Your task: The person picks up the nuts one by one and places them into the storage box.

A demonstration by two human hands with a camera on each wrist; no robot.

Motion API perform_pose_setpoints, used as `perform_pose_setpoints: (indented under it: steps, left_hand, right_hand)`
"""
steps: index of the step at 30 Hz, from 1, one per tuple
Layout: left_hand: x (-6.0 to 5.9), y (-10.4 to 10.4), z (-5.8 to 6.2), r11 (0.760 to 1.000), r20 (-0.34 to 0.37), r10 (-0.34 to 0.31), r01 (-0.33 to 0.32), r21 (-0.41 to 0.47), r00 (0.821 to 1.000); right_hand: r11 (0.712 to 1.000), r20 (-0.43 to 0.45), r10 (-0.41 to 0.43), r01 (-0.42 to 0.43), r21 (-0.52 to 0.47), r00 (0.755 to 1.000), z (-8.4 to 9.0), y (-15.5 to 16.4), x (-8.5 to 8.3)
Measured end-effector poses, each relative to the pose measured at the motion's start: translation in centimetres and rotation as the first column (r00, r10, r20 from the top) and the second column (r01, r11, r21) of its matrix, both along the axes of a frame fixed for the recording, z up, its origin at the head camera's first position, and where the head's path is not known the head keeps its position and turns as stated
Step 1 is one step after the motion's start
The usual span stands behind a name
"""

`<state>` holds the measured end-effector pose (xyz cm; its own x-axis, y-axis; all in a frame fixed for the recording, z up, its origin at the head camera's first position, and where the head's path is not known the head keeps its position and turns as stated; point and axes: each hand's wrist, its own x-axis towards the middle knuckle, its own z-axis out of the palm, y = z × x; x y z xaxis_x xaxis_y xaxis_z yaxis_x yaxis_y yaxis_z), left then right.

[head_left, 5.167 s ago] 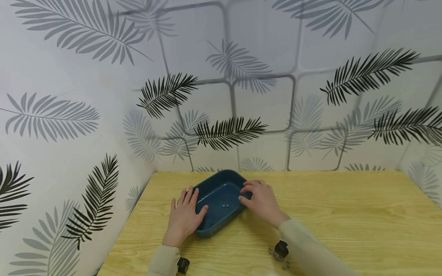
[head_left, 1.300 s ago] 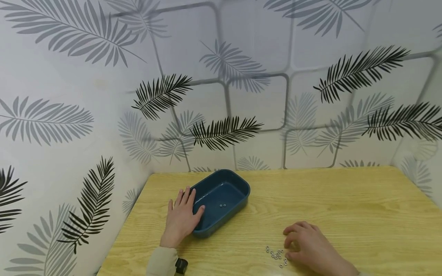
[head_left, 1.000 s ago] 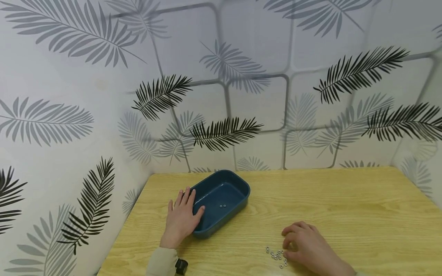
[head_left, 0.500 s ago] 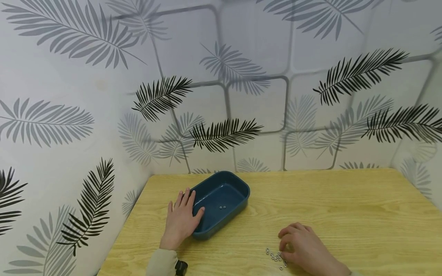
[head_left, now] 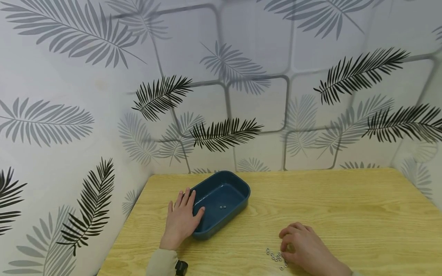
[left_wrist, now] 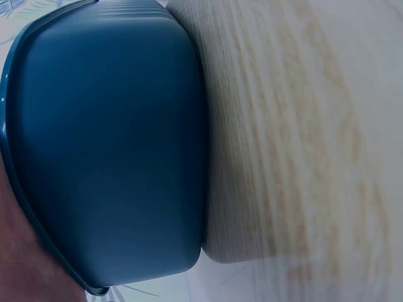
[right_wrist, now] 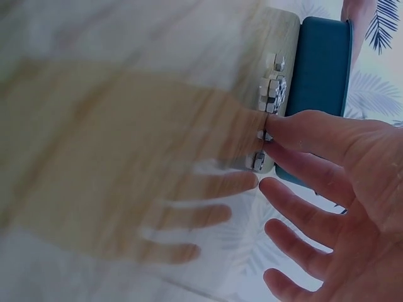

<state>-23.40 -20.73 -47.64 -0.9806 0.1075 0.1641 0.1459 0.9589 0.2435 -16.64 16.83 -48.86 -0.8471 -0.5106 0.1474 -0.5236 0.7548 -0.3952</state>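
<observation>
Pale wallpaper [head_left: 259,103] printed with grey and black fronds is rising behind a wood-grained yellow table [head_left: 331,207]. On the near part of that tabletop, loose metal nuts [head_left: 276,259] are lying in a small, scattered cluster, several touching one another; they are looking silvery and faceted in the right wrist view, and ring-like from above. Just beside them, the right hand [head_left: 305,245] is bending down over the tabletop, its thumb and index finger pinching a single nut [right_wrist: 265,134] between their tips, while the other three fingers are standing apart from one another, slightly bent. Farther left and back, a deep blue tray [head_left: 219,195] with rounded corners is sitting at a slant on the table, its floor shining faintly and bearing two more nuts [head_left: 221,207] side by side. Over the tray's left end, the left hand [head_left: 181,219] is resting with its fingers extended and its thumb spread away from them, lying over the tray's inside. Behind this hand, a light sleeve [head_left: 161,263] is covering the forearm, and a black device [head_left: 181,267] is showing beside the wrist.
</observation>
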Motion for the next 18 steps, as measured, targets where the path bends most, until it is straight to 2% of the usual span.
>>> perform_pose_setpoints:
  steps: [11, 18]
  left_hand:
    - [0.02, 0.03, -0.17, 1.0, 0.013, 0.003, -0.003, 0.0, 1.0]
    - [-0.21, -0.06, -0.31, 1.0, 0.014, 0.006, -0.005, -0.012, 1.0]
  right_hand:
    - [1.0, -0.08, 0.001, 0.001, 0.018, 0.997, -0.05, -0.13, 0.05]
    - [0.997, -0.096, -0.035, 0.028, -0.074, 0.995, 0.48, -0.04, -0.17]
